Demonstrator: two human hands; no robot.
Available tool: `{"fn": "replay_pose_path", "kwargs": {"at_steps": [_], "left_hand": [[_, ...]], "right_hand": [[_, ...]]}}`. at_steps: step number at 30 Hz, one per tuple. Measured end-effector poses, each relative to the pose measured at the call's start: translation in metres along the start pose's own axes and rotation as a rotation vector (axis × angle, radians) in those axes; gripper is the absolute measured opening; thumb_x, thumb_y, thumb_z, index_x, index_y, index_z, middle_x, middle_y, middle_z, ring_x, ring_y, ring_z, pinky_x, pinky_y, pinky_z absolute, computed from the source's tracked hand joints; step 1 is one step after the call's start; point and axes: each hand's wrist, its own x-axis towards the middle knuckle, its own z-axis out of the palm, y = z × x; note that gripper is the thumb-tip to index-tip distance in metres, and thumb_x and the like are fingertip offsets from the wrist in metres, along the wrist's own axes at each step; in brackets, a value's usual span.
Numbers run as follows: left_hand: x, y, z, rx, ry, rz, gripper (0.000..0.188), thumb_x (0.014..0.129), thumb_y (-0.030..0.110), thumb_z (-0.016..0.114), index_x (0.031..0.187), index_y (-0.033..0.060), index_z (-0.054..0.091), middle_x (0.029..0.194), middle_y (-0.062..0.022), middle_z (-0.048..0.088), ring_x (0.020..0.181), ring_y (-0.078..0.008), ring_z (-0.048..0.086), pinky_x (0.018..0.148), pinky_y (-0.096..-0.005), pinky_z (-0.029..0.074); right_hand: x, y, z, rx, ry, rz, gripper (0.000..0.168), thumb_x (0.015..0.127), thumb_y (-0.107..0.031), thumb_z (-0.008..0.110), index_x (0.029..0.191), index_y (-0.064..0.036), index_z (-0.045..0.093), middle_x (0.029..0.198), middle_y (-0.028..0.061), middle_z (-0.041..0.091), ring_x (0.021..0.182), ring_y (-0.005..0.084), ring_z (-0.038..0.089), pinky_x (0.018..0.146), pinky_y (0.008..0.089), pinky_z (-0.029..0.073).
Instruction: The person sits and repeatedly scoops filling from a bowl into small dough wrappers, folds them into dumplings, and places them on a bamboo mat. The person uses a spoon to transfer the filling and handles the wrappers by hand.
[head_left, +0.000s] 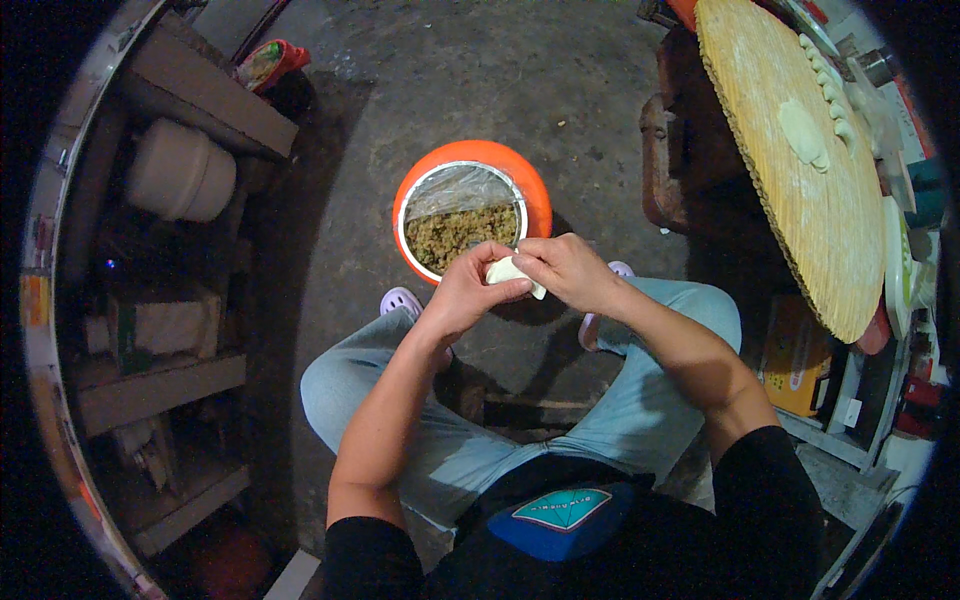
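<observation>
Between my two hands is a folded dumpling of pale dough (504, 271). My left hand (474, 286) cradles it from the left, with the thumb along its lower side. The fingers of my right hand (561, 268) pinch its right edge. Just beyond the hands, a white-rimmed bowl of minced filling (459, 231) rests on an orange round base (536, 176); crumpled clear plastic wrap (469, 187) covers its far part. At the right, a round board (780, 180) bears a small stack of flat dough wrappers (802, 135) and a row of shaped dumplings (829, 90).
Wooden shelving (161, 394) along the left holds a pale lidded pot (180, 171) and boxes. A red bag (277, 64) lies at the upper left. Beneath the board at the right are a dark wooden piece of furniture (664, 165) and a yellow box (799, 360).
</observation>
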Motion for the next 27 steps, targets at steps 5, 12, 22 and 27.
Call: {"fn": "replay_pose_path", "kwargs": {"at_steps": [5, 12, 22, 27], "left_hand": [[0.0, -0.004, -0.002, 0.05, 0.016, 0.006, 0.025, 0.079, 0.012, 0.07, 0.098, 0.0038, 0.057, 0.09, -0.0017, 0.062, 0.081, -0.0091, 0.058, 0.073, -0.0238, 0.049], [0.004, -0.008, -0.004, -0.012, 0.108, 0.061, 0.023, 0.078, 0.01, 0.07, 0.096, 0.0036, 0.057, 0.087, -0.0007, 0.061, 0.08, -0.0076, 0.058, 0.071, -0.0219, 0.048], [0.003, -0.007, 0.0, -0.192, 0.233, 0.129, 0.024, 0.08, 0.009, 0.069, 0.099, 0.0055, 0.054, 0.092, -0.0017, 0.062, 0.082, -0.0082, 0.059, 0.073, -0.0222, 0.049], [0.005, -0.012, -0.001, -0.199, 0.215, 0.16, 0.025, 0.08, 0.006, 0.067, 0.101, 0.0031, 0.054, 0.094, -0.0026, 0.062, 0.084, -0.0084, 0.059, 0.075, -0.0214, 0.048]], "right_hand": [[0.004, -0.001, -0.004, 0.043, 0.032, 0.004, 0.031, 0.09, -0.027, 0.049, 0.074, 0.0, 0.052, 0.063, 0.0192, 0.054, 0.059, 0.0349, 0.057, 0.054, 0.0416, 0.041], [0.001, -0.004, -0.005, 0.032, 0.026, 0.009, 0.029, 0.091, -0.025, 0.047, 0.076, -0.001, 0.05, 0.063, 0.0194, 0.052, 0.062, 0.036, 0.057, 0.054, 0.0423, 0.04], [0.004, -0.006, -0.007, 0.065, 0.149, -0.003, 0.026, 0.09, -0.025, 0.049, 0.08, -0.002, 0.053, 0.064, 0.0194, 0.053, 0.062, 0.0371, 0.057, 0.053, 0.0414, 0.041], [0.002, -0.011, 0.001, 0.025, 0.178, -0.006, 0.023, 0.089, -0.023, 0.052, 0.08, -0.002, 0.052, 0.064, 0.0194, 0.053, 0.063, 0.0379, 0.057, 0.053, 0.0416, 0.041]]}}
